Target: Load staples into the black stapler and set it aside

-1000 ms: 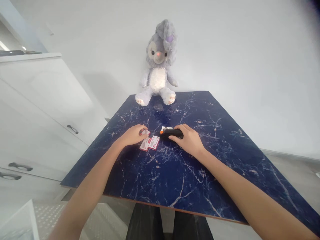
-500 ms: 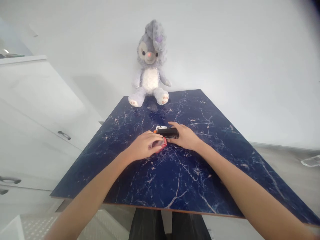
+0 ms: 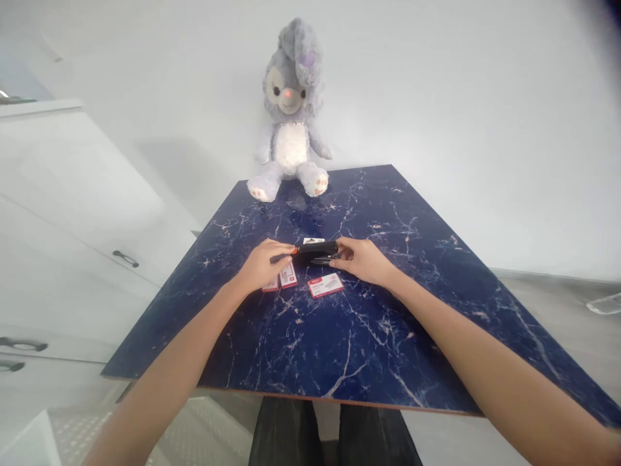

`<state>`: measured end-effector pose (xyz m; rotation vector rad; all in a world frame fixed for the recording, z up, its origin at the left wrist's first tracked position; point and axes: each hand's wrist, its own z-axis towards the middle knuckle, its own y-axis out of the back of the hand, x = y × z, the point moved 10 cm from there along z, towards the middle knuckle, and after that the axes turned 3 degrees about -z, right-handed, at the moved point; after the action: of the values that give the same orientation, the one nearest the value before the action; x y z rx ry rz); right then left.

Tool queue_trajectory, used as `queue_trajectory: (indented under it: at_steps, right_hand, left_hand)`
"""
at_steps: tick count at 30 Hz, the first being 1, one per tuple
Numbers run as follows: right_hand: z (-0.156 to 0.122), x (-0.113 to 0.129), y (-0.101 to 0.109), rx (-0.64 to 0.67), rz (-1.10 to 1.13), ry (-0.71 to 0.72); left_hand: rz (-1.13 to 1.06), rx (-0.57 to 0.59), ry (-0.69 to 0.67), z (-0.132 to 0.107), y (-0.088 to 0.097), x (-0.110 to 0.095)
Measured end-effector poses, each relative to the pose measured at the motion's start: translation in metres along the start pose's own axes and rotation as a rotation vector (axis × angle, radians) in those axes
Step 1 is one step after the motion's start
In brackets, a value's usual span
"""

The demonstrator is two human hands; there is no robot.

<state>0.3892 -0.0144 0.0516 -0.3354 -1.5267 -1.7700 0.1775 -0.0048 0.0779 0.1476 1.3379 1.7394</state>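
Observation:
A black stapler (image 3: 316,248) with an orange end is held between my two hands over the table. My left hand (image 3: 259,264) has its fingers closed at the orange end, and my right hand (image 3: 363,260) grips the opposite end. Just in front lies a small red-and-white staple box (image 3: 326,285). Two similar boxes, one upper box (image 3: 288,274) and one lower box (image 3: 270,285), are partly covered by my left hand. Behind the stapler, the edge of a white package (image 3: 314,241) shows; the rest of it is hidden.
A grey plush rabbit (image 3: 291,142) sits at the far edge of the blue marbled table (image 3: 349,349), against the white wall. White cabinets (image 3: 72,246) with dark handles stand on the left. A clear object (image 3: 605,304) lies on the floor at right.
My left hand has let go of a red-and-white box, which lies on the table, and has moved left onto the stapler's orange end. My right hand still holds the other end.

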Motion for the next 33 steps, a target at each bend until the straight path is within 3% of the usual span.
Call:
queue_trajectory:
  at_steps: [3, 9, 16, 19, 21, 24, 28, 33]
  right_hand:
    - [0.001, -0.003, 0.004, 0.014, 0.010, 0.005]
    - [0.001, -0.008, 0.011, 0.099, -0.064, 0.004]
    - [-0.013, -0.025, 0.042, 0.163, -0.202, -0.080]
    - [-0.016, -0.007, 0.054, 0.070, -0.316, -0.042]
    - [-0.018, 0.015, 0.048, 0.060, -0.315, 0.027]
    - [-0.024, 0.044, 0.018, 0.179, -0.256, 0.137]
    - [-0.030, 0.056, -0.011, 0.281, -0.290, 0.203]
    - [-0.026, 0.055, -0.004, 0.195, -0.249, 0.203]
  left_hand:
    - [0.061, 0.031, -0.109, 0.000, -0.002, -0.005]
    - [0.069, 0.048, -0.128, 0.000, -0.001, -0.006]
    - [-0.029, 0.064, 0.066, -0.002, 0.000, 0.001]
    - [-0.032, 0.077, 0.106, -0.003, -0.002, 0.001]
    - [-0.037, 0.073, 0.117, -0.004, -0.002, 0.002]
    - [-0.018, 0.056, 0.087, -0.004, -0.003, 0.001]
    - [0.009, 0.005, 0.003, -0.003, 0.001, -0.002]
    - [-0.052, -0.138, -0.068, -0.007, 0.020, -0.018]
